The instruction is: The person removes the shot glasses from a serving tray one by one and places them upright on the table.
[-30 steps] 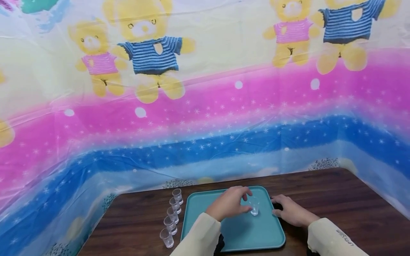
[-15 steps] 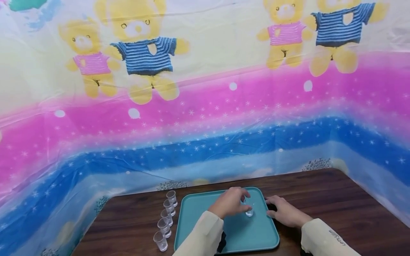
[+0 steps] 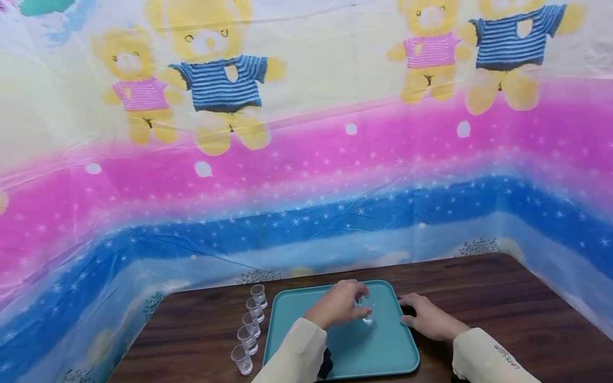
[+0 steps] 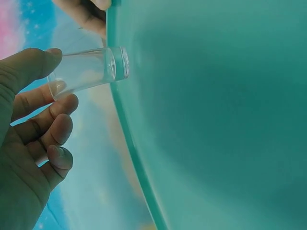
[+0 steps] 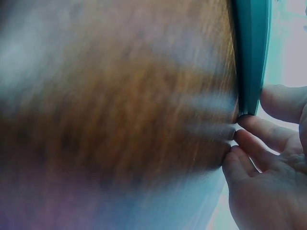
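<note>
My left hand (image 3: pixel 337 306) pinches a small clear plastic cup (image 4: pixel 84 72) near its rim, thumb on one side and index finger on the other. That cup is upright over the right half of a teal tray (image 3: pixel 375 351), its base close to the tray surface. The other left fingers are loosely curled beside it. At the tray's right edge my right hand (image 3: pixel 433 318) grips the rim, thumb (image 5: pixel 283 103) on top and index finger (image 5: pixel 266 132) low against the outside.
Several matching clear cups (image 3: pixel 247 339) stand in a row left of the tray. The tray lies on a dark wood table (image 3: pixel 503 303). Behind the table hangs a cloth (image 3: pixel 306 159) printed with bears.
The cup between my left fingers has shifted slightly left over the tray, and the hand moved with it. My right hand keeps its place at the tray's edge.
</note>
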`<state>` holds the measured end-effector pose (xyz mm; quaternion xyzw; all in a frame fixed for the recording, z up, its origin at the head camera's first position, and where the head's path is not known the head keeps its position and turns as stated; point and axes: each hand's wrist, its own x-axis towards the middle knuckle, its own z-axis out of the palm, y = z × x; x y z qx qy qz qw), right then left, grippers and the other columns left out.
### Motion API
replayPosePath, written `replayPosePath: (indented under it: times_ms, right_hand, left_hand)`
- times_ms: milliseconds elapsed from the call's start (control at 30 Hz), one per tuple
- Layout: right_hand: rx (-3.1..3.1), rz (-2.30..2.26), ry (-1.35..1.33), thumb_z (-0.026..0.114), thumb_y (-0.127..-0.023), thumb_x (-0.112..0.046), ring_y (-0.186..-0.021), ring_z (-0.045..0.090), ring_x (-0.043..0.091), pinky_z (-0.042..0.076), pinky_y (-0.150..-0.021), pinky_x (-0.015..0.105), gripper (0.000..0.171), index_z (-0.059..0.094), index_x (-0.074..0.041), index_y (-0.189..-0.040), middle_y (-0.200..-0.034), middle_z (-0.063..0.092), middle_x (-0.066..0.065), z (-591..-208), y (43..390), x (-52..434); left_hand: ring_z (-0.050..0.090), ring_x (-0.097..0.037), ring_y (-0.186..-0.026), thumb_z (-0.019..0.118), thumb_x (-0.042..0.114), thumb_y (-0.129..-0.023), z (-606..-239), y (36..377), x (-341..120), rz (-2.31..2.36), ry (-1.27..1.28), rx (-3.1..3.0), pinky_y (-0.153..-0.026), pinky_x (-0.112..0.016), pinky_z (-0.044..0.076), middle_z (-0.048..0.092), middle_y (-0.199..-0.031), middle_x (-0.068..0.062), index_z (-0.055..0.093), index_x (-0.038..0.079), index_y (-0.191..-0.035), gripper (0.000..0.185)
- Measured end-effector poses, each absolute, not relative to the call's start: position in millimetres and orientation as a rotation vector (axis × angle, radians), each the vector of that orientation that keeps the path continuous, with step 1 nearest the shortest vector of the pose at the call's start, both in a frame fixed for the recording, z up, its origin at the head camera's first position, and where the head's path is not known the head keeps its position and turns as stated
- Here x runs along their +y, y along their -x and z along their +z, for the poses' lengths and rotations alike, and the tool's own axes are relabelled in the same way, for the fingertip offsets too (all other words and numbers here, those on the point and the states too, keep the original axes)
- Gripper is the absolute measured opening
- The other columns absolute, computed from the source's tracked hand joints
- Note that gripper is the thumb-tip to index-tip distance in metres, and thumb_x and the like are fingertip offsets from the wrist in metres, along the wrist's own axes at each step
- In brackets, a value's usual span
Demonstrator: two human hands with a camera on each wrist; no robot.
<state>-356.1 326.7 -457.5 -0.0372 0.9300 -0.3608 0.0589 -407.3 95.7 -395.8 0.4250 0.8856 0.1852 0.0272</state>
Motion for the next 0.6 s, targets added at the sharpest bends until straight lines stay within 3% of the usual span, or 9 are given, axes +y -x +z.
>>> replayPosePath:
  times_ms: [600]
  right_hand:
    - [2.769,-1.130,0.161,0.064,-0.091,-0.020,-0.129,0.029,0.046,0.031,-0.095,0.061,0.044,0.053,0.001,-0.128,-0.140,0.037,0.023,-458.6,356.3,329.3]
  left_hand:
    - [0.055,-0.010,-0.078,0.071,0.025,-0.086,-384.8,392.2,31.7,0.549,-1.318,2.793,-0.064,-0.022,0.044,0.060,-0.088,0.003,0.068,0.009,-0.105,0.025]
